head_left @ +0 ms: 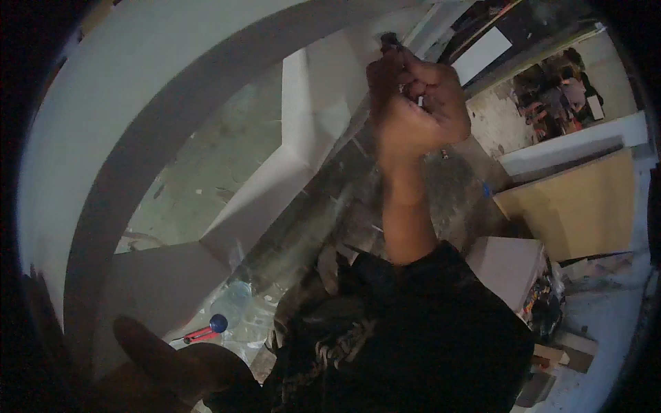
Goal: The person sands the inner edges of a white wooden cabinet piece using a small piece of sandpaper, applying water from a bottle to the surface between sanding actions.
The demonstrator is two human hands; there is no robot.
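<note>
My right hand (421,103) is raised at the top centre, its fingers closed around something I cannot make out. A small dark end (390,40) sticks out above the fingers, close to the edge of a white panel structure (313,110). Low on the left, in shadow, is my left hand (169,365). Its thumb is stretched out over the white structure's lower panel (155,282), and its other fingers are dark and partly cut off. A broad curved band (117,165) of the same structure arches over the left side.
Near my left hand lie a clear bottle (234,297) with a blue cap and a red-handled tool (201,335). At right stand a tan board (575,199) and a white box (502,268). A cluttered pile (554,103) and a white rectangular piece (483,54) lie at upper right.
</note>
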